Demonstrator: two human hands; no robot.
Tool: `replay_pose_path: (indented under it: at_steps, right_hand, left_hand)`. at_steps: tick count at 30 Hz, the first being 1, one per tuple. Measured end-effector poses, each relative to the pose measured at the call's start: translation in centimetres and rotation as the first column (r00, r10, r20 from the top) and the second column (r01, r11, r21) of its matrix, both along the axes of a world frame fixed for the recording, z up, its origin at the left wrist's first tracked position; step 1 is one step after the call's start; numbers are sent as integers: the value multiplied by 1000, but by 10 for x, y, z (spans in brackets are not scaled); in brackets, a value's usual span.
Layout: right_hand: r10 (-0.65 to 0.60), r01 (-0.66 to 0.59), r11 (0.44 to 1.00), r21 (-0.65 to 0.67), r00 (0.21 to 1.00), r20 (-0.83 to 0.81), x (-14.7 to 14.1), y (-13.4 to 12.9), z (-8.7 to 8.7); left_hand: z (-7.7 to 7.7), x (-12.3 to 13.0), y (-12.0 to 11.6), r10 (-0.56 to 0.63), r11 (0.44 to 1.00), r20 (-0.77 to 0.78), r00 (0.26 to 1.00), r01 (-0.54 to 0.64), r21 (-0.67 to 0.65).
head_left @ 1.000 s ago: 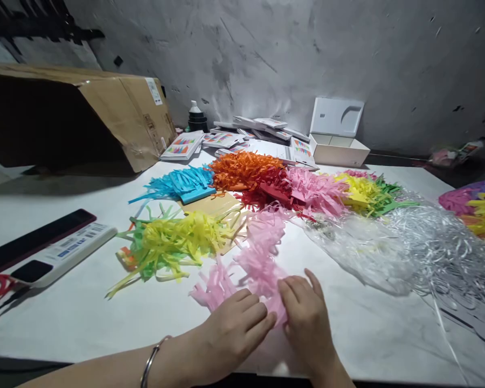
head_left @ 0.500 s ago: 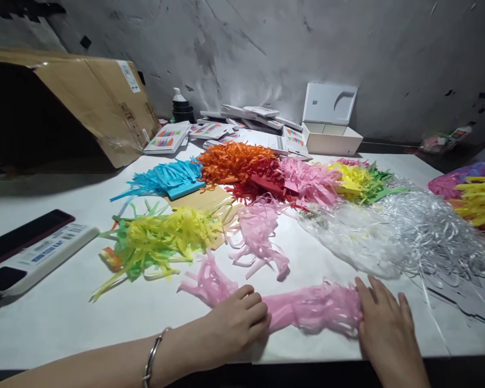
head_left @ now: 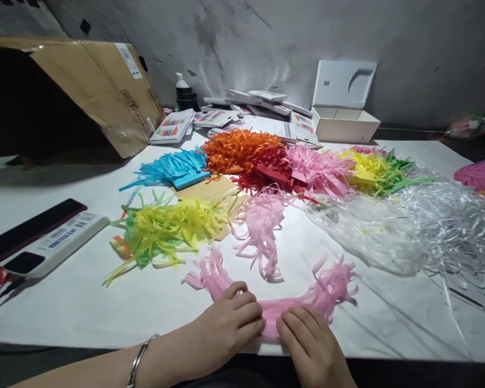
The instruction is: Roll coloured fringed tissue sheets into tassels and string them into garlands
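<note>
A pink tissue paper tassel lies across the near edge of the table, its flat middle between my hands and its fringed ends fanned out on either side. My left hand is closed on the band left of the middle, fingers curled. Just to its right, my right hand has its fingers together, closed on the near side of the band. The undersides of both hands are hidden. A second, paler pink tassel rests beyond them, beside a yellow and green tassel.
Bundles of blue fringe, orange fringe and other colours line the back. Silver tinsel and a clear plastic bag lie right. A power bank-like white device, a cardboard box and an open white box stand around.
My right hand has moved left from the tassel's right end to its middle, close to my left hand. The tassel's right fringe now spreads freely upward. The view has shifted slightly.
</note>
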State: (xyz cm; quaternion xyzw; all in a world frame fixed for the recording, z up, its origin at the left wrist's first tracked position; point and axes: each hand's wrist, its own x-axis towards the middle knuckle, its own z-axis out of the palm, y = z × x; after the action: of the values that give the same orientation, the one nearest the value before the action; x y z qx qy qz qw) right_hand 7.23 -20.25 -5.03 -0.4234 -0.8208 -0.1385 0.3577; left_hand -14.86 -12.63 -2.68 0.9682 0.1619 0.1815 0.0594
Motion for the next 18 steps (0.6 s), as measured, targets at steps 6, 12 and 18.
replay_pose_path:
  at_steps: [6,12,18]
  right_hand:
    - [-139,107,960,-257,984,-109,8,-3,-3]
    - [-381,373,861,-347,923,48,-3,12,4]
    - [-227,205,951,-231,971,-71,0,12,11]
  left_hand:
    - [-1,0,-5,204,969,110,973,-185,-161]
    - [-1,12,-2,401,912,2,916,-399,-99]
    - [1,13,2,428,897,-36,903,-429,-106]
